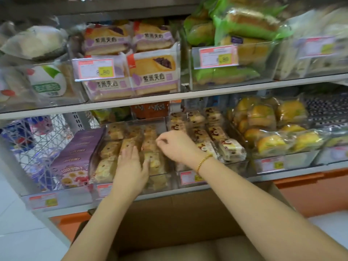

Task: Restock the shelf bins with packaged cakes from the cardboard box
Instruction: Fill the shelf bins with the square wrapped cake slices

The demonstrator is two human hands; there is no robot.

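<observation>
Both hands working in the clear bin of packaged cakes on the lower shelf.
I'm seeing a purple box sitting just left of the bin. The left hand is lying flat, fingers straight, pressing on the front cakes. The right hand, bracelet on its wrist, is hovering over the bin's right side with fingers curled; I can't tell if it's pinching a wrapper. The cardboard box is standing open below the shelf, under both forearms.
</observation>
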